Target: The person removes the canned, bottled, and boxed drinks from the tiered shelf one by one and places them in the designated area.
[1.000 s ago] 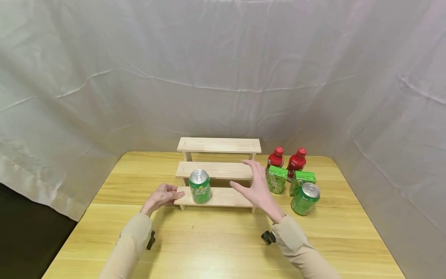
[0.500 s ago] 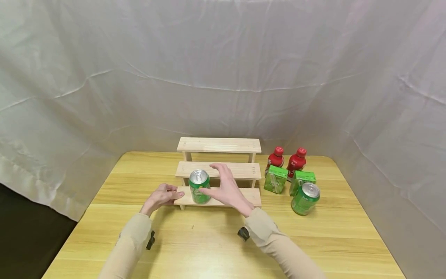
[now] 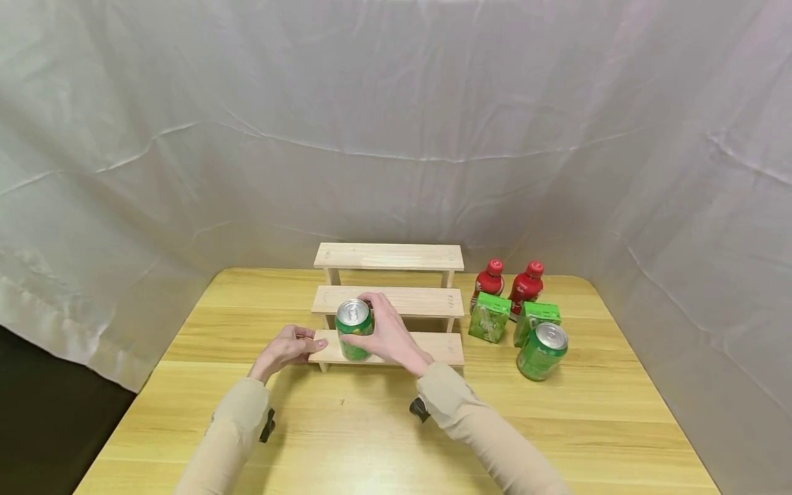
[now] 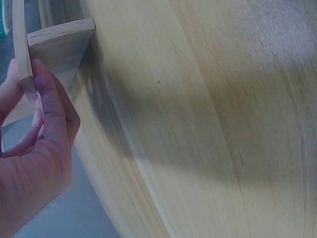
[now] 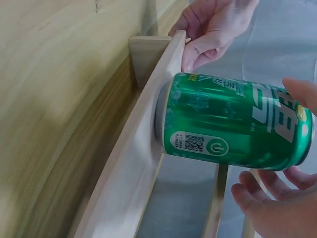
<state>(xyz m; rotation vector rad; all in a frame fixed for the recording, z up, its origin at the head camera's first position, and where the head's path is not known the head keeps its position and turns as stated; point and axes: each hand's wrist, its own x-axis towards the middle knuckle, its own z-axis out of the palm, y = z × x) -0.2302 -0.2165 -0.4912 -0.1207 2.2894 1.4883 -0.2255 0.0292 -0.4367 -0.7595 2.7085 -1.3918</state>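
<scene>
A three-tier wooden shelf (image 3: 396,300) stands on the table. On the left part of its lowest board is a green soda can (image 3: 354,333) with a silver top, upright. My left hand (image 3: 291,349) pinches the left end of that board between thumb and fingers, as the left wrist view of the hand (image 4: 44,134) also shows. My right hand (image 3: 391,335) curls round the can from the right, thumb in front and fingers behind. In the right wrist view, the can (image 5: 233,124) sits between the thumb (image 5: 300,92) and the curled fingers (image 5: 260,191), its base against the board.
Right of the shelf stand two red bottles (image 3: 526,292), two green drink cartons (image 3: 491,320) and a second green can (image 3: 542,354). A pale curtain (image 3: 396,137) hangs behind and at the sides of the wooden table (image 3: 371,440).
My right hand has moved left from the shelf's right side to the can, its thumb and fingers closing round it. The left hand, the can and the shelf have stayed in place.
</scene>
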